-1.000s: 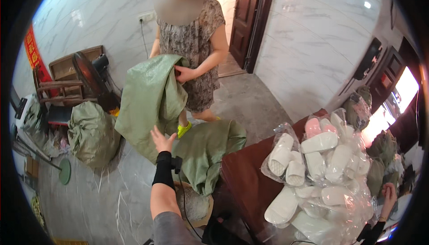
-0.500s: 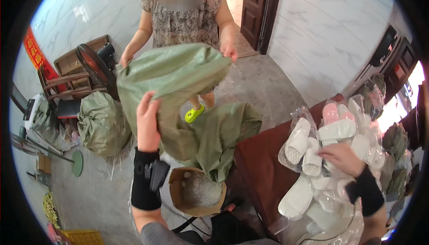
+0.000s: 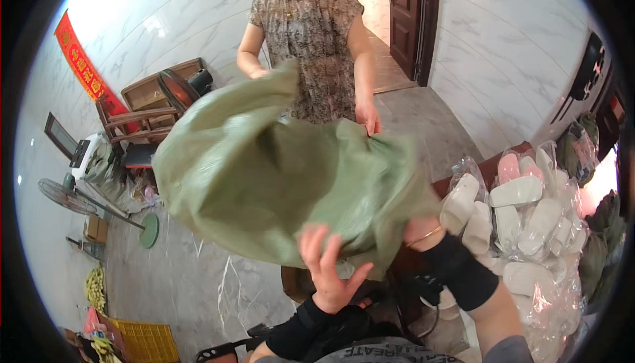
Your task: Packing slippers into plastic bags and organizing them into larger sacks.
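A large green woven sack (image 3: pixel 225 178) billows in front of me, its mouth gaping. The co-worker across from me has one hand (image 3: pixel 370 118) at its far right edge and the other near its raised far corner. My left hand (image 3: pixel 329 273) is slightly blurred, with fingers spread against the sack's near side. At the near right edge is my right hand (image 3: pixel 423 229); the green cloth hides its fingers. Black wraps cover both my wrists. To the right, white and pink slippers (image 3: pixel 516 191) in clear plastic bags lie piled on a dark red-brown surface.
Part of a cardboard box (image 3: pixel 296 283) shows below the sack. At left are a standing fan (image 3: pixel 66 197) with a green base, a wooden chair (image 3: pixel 135 118), and a yellow crate (image 3: pixel 142 342). A brown door (image 3: pixel 405 19) stands at the back.
My right hand has left the slippers and moved to the sack. My left hand has come nearer and lower. The sack has opened out and hangs closer to me.
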`<state>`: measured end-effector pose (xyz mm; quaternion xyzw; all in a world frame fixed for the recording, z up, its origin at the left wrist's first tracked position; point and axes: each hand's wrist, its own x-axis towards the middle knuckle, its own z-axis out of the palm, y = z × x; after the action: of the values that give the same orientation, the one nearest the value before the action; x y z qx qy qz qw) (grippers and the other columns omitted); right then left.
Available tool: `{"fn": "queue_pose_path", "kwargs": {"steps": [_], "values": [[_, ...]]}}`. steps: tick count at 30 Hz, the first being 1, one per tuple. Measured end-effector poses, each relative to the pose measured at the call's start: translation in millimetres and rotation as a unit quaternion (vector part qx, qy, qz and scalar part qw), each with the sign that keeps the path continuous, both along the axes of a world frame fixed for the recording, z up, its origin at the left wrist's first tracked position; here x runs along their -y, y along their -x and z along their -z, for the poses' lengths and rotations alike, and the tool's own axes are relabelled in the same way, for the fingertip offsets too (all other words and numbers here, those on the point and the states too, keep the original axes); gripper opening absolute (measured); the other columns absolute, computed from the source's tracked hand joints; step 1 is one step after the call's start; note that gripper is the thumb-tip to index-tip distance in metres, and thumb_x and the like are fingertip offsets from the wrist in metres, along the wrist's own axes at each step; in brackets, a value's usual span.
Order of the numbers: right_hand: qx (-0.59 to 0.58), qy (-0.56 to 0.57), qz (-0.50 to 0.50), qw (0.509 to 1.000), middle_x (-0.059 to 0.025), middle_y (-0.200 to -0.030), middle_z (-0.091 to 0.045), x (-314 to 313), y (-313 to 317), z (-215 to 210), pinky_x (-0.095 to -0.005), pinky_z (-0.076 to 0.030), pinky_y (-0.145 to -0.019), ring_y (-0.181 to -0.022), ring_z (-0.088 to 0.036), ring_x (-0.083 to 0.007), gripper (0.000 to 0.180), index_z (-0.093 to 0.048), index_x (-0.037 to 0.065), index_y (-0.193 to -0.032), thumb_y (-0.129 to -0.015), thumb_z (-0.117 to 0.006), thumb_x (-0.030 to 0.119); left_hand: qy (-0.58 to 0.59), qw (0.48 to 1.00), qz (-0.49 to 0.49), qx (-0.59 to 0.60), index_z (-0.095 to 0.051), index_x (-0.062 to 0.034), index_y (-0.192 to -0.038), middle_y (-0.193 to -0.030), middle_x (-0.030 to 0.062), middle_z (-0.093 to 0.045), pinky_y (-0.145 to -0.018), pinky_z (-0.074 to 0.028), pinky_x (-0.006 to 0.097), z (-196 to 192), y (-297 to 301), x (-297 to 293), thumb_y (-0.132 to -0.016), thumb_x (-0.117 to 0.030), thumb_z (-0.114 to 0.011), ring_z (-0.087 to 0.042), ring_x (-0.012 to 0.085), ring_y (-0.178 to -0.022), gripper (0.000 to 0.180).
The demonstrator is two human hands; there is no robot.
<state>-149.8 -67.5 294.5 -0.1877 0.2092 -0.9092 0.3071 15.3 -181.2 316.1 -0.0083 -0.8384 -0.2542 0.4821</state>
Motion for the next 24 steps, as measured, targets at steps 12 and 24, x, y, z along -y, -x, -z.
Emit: {"fn": "queue_pose_path", "kwargs": {"steps": [12, 24], "values": [[-0.096, 0.037, -0.019, 0.995, -0.0036, -0.120, -0.059, -80, 19, -110, -0.0391, -0.044, -0.096, -0.110, -0.056, -0.0194, 0.033, -0.052, 0.011, -0.125, -0.098, -0.048, 0.030, -0.513, 0.833, 0.206, 0.000, -0.060, 0.0011, -0.112, -0.108, 0.0067, -0.063, -0.087, -0.046, 0.027, -121, -13, 47, -0.087, 0.002, -0.044, -0.060, 0.0150, -0.098, 0.030], [-0.201, 0.043, -0.175, 0.963, -0.0089, -0.119, -0.061, -80, -27, -1, -0.0394, -0.045, -0.095, -0.105, -0.059, -0.0227, 0.037, -0.054, 0.005, -0.124, -0.095, -0.052, 0.029, -0.232, 0.761, 0.550, 0.253, -0.048, -0.0021, -0.132, -0.140, 0.0159, -0.043, -0.108, -0.030, 0.037, -56, -10, -149, -0.062, 0.007, -0.044, -0.040, 0.0295, -0.130, 0.071]]}}
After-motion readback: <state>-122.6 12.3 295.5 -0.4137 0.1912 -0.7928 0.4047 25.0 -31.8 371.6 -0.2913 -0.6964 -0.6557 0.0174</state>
